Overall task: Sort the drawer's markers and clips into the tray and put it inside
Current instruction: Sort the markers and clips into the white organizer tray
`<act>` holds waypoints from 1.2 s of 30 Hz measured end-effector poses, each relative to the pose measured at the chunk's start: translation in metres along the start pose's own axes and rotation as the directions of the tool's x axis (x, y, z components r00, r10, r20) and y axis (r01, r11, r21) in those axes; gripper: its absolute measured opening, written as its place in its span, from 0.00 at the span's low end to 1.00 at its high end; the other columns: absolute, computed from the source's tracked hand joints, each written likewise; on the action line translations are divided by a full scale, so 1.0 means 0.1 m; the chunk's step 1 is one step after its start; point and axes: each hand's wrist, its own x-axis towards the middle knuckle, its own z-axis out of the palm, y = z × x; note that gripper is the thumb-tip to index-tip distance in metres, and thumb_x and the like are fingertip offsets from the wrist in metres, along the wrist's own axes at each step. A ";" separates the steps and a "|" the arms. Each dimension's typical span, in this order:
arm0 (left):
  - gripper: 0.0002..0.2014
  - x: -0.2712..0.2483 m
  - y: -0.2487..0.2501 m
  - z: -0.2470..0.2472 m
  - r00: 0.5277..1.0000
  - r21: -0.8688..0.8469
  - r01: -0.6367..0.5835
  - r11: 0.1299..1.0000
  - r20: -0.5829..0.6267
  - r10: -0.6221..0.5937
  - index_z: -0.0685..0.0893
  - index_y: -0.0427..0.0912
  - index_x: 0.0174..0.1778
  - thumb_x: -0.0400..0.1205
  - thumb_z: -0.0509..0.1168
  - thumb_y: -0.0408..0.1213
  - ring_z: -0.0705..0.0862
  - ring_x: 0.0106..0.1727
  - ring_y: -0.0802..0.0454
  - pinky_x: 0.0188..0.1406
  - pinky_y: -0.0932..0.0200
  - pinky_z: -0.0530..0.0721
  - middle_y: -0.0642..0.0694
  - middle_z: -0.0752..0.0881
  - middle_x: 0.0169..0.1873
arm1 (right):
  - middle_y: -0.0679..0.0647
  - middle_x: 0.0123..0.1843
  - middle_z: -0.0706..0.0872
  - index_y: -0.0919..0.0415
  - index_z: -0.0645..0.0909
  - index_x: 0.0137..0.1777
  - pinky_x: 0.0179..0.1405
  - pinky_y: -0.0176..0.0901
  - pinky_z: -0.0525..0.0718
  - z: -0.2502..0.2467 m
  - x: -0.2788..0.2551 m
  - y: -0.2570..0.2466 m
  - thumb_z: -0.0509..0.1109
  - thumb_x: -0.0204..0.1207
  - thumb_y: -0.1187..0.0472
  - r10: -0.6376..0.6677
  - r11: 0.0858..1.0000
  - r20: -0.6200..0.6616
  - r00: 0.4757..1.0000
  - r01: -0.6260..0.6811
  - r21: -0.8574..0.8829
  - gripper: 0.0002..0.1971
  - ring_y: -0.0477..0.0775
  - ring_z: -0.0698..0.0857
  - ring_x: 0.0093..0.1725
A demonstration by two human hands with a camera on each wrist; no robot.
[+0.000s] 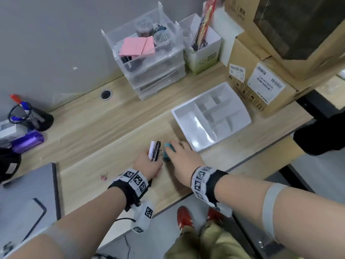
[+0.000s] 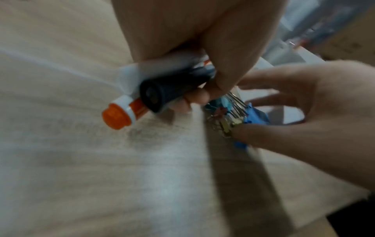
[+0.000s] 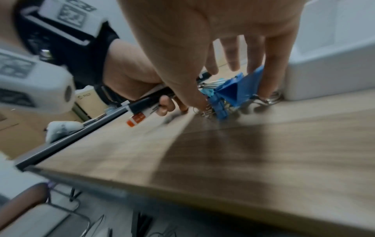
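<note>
My left hand (image 1: 147,163) grips a bundle of markers (image 1: 155,151) near the desk's front. In the left wrist view these are a black marker (image 2: 172,91) and a white one with an orange cap (image 2: 117,117). Just to the right, my right hand (image 1: 183,156) is curled over a cluster of blue binder clips (image 1: 166,146) on the desk. Thumb and fingers pinch the clips (image 2: 253,115) from both sides, also seen in the right wrist view (image 3: 229,91). The white divided tray (image 1: 188,124) lies empty on the desk right of my hands, its wall (image 3: 324,80) close to the clips.
A small pink clip (image 1: 104,176) lies alone on the desk left of my left wrist. A clear drawer unit (image 1: 158,75) with pink notes stands at the back, cardboard boxes (image 1: 265,86) at the right, a black pen cup (image 1: 31,116) and a grey laptop (image 1: 28,199) at the left.
</note>
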 end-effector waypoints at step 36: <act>0.11 -0.84 -0.03 3.93 0.567 0.482 -0.778 0.404 0.816 0.118 0.75 0.39 0.54 0.79 0.66 0.39 0.84 0.57 0.35 0.49 0.49 0.81 0.35 0.83 0.57 | 0.64 0.66 0.72 0.59 0.73 0.72 0.62 0.55 0.81 2.38 -2.22 2.75 0.71 0.74 0.56 0.802 0.224 0.579 0.147 -0.973 -0.063 0.27 0.66 0.79 0.64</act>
